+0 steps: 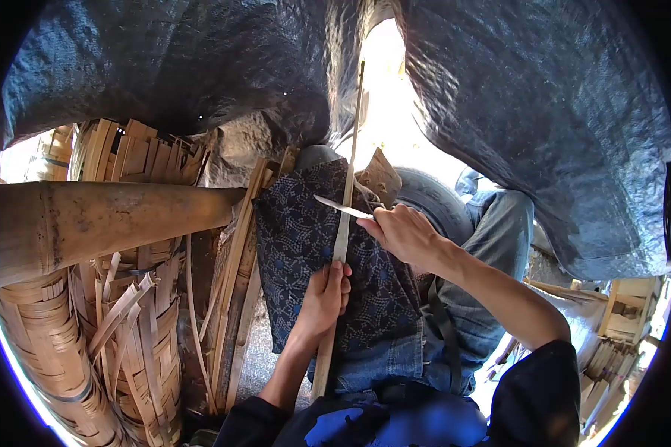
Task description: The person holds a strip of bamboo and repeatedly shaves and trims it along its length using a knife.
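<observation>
A long, thin bamboo strip (342,238) runs upright over a dark patterned cloth (291,238) that covers my lap. Low on the strip, my left hand (325,298) is closed around it. My right hand (406,235), to the upper right, grips a knife (343,207); its handle is hidden inside the fingers. The blade points left and lies across the strip, above my left hand. The strip's upper end rises past the cloth, and its lower end reaches down near my waist.
A thick bamboo pole (127,216) juts in from the left, above woven bamboo baskets (60,350). Split bamboo pieces (235,298) lean beside my lap. Dark plastic sheets (544,127) hang overhead. A tire (432,201) is beyond my knee, and more bamboo (622,328) lies at right.
</observation>
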A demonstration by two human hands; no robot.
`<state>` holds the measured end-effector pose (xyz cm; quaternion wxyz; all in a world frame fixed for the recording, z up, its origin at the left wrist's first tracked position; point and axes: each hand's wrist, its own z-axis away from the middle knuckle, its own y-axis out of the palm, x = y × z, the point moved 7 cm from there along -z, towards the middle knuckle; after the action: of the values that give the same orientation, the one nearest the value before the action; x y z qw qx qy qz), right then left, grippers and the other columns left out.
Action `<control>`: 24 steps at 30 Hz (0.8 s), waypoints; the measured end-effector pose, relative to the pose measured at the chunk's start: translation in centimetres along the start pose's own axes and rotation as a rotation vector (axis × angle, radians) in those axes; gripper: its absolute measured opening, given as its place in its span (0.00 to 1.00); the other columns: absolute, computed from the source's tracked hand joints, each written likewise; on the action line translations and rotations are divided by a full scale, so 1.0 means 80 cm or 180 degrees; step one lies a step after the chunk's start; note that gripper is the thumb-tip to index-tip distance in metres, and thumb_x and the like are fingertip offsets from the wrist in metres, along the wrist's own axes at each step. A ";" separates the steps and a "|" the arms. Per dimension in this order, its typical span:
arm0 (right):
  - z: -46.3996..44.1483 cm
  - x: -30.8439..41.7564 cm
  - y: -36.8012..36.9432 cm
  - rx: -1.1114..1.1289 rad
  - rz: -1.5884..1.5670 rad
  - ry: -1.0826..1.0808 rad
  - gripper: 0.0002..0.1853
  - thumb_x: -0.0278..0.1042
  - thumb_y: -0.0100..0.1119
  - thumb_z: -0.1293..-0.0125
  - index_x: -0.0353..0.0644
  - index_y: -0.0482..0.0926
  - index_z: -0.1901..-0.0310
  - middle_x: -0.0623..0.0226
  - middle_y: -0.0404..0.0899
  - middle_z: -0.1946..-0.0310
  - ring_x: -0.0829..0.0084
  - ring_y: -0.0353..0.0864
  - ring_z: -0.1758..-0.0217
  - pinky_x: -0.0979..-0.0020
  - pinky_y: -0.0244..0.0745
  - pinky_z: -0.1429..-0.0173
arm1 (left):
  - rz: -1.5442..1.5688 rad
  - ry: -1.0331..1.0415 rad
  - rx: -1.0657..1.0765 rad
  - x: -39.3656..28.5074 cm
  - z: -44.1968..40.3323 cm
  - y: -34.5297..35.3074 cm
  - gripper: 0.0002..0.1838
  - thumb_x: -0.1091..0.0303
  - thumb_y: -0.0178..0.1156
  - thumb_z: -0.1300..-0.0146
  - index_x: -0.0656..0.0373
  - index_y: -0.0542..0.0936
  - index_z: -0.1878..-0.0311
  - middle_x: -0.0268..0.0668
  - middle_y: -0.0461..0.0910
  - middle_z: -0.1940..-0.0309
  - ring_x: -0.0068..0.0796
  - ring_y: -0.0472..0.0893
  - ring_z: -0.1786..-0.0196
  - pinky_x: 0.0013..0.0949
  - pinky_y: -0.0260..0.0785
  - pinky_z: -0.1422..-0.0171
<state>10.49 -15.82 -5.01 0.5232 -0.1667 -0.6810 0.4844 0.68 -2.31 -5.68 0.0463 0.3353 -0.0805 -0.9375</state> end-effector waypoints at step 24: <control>-0.028 -0.108 -0.001 0.0773 -0.0655 0.1559 0.25 0.45 0.38 0.26 0.36 0.71 0.78 0.63 0.66 0.92 0.68 0.70 0.91 0.65 0.64 0.85 | -0.0345 0.0207 0.0068 0.000 0.014 0.012 0.16 0.57 0.37 0.26 0.56 0.69 0.62 0.21 0.59 0.82 0.11 0.55 0.84 0.20 0.44 0.82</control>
<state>15.89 -21.08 -9.74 0.7346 -0.1448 -0.4848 0.4520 0.00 -3.15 -4.62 -0.0056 0.3699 -0.0707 -0.9264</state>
